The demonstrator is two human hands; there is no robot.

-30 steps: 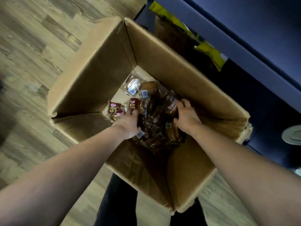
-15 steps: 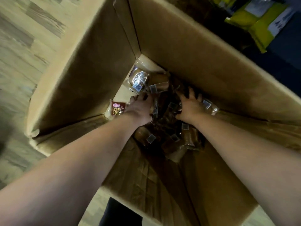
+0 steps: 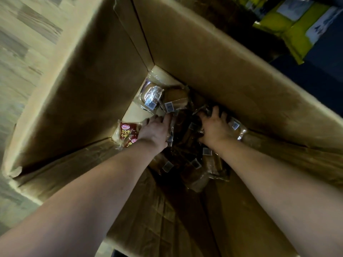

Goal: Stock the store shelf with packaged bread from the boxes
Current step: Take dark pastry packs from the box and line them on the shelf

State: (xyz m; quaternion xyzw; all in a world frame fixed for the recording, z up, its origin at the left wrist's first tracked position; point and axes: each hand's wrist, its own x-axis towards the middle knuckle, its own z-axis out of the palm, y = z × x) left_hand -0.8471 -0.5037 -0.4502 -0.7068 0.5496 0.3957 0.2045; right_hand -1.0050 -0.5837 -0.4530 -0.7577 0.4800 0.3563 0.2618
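Both arms deep in cardboard box (image 3: 89,112). Bread packets (image 3: 196,171) heaped on box bottom. My left hand (image 3: 155,129) flat on wrappers. My right hand (image 3: 215,127) spread, fingertips buried among packets; grip unclear.

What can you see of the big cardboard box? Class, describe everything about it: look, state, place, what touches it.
The cardboard box is large, deep and brown, its near walls creased. It stands open on the wood-patterned floor. Clear-wrapped bread packets lie heaped on its pale bottom, which shows bare in the far corner. The left hand and right hand reach deep inside, onto the packets.
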